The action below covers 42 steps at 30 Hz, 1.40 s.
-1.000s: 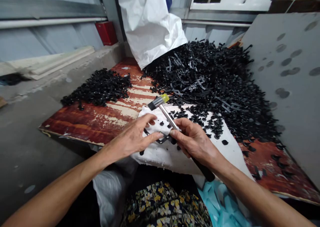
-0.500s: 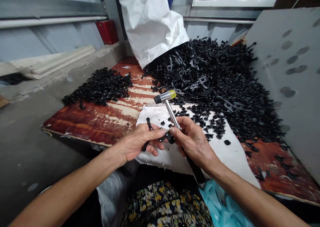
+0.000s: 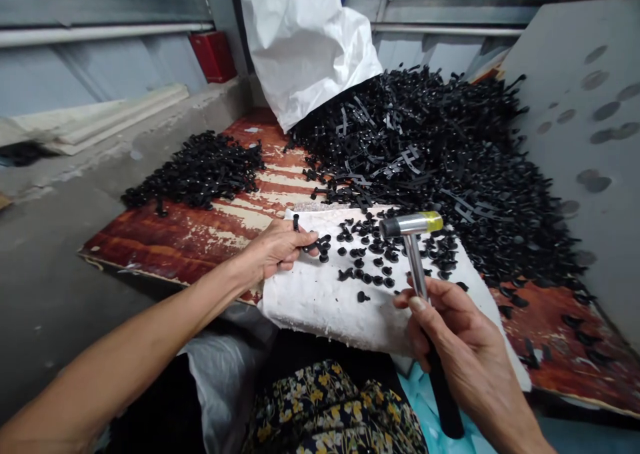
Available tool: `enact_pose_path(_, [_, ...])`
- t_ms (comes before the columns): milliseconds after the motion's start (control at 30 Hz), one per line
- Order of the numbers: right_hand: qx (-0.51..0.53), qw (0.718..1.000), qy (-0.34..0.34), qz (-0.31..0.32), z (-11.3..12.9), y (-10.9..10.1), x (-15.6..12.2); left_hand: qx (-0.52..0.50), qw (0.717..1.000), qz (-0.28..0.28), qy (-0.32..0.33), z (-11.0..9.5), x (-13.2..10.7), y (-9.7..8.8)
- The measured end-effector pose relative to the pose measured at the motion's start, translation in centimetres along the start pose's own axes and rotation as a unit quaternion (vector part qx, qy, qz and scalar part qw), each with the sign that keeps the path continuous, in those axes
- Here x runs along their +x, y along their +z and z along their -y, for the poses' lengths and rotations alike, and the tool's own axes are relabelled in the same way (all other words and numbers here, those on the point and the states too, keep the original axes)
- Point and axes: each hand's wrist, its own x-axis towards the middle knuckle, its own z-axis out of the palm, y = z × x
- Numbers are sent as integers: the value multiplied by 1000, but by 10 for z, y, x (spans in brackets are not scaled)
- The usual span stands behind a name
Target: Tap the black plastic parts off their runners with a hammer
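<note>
My left hand [image 3: 277,246] is closed around a small black plastic part [image 3: 323,246], with ends of it poking out above the fingers and to the right. It is held over the left edge of a white cloth [image 3: 320,314]. My right hand [image 3: 450,327] grips a mallet [image 3: 414,241] by its shaft and black handle. The mallet's metal head has a black face on the left and a yellow face on the right, and it is raised over the cloth. Several small black round-headed pieces [image 3: 379,279] lie scattered on the cloth between my hands.
A large heap of black plastic parts [image 3: 450,134] covers the back right of the worn red-brown board [image 3: 165,247]. A smaller pile [image 3: 200,171] lies to the left. A white sack [image 3: 310,47] hangs over the back, and a grey spotted panel [image 3: 565,141] stands at the right.
My hands have moved apart. The left one went left and slightly up with the black part; the right one went right and down, carrying the mallet. More of the cloth's loose pieces now show.
</note>
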Motion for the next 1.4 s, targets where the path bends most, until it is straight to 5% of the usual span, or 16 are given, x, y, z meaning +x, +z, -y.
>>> enact_pose_path(433, [33, 997, 69, -26, -16, -4, -1, 3, 1000, -11, -24, 4, 10, 1])
enact_pose_path(967, [-16, 999, 41, -8, -14, -4, -4, 56, 997, -52, 20, 0, 3, 8])
enact_pose_path(1200, [-167, 980, -94, 47, -12, -8, -2, 92, 994, -58, 31, 1, 4, 5])
enact_pose_path(1400, [-297, 903, -294, 98, -4, -2, 16, 81, 996, -28, 24, 4, 7, 4])
